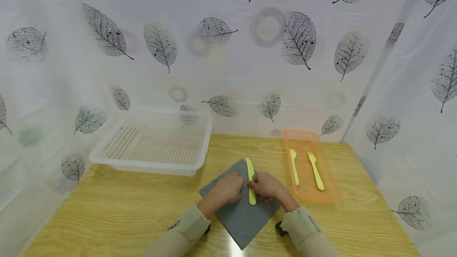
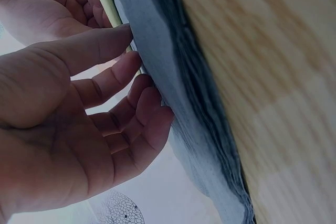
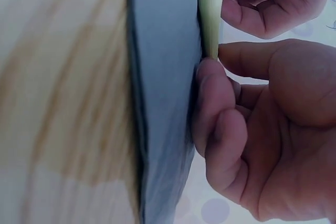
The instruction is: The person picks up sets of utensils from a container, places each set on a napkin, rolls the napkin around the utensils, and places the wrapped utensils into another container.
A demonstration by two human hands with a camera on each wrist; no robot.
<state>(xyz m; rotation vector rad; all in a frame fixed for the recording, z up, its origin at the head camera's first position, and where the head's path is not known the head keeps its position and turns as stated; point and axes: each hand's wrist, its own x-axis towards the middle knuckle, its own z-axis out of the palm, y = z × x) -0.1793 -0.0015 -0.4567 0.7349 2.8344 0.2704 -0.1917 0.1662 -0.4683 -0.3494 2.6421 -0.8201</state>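
Note:
A folded dark grey cloth lies askew on the wooden table, its stacked layers showing at the edge in the left wrist view. On top of it is a pale yellow knife, blade toward the back. My right hand pinches the knife near its middle between thumb and index finger, the other fingers curled against the cloth. To the left of the knife, my left hand rests its fingertips on the cloth with the fingers loosely bent; nothing shows in its grasp.
An orange basket at the right holds another yellow knife and a yellow fork. At the back left stands a white perforated basket. A leaf-patterned curtain hangs behind and along both sides of the table.

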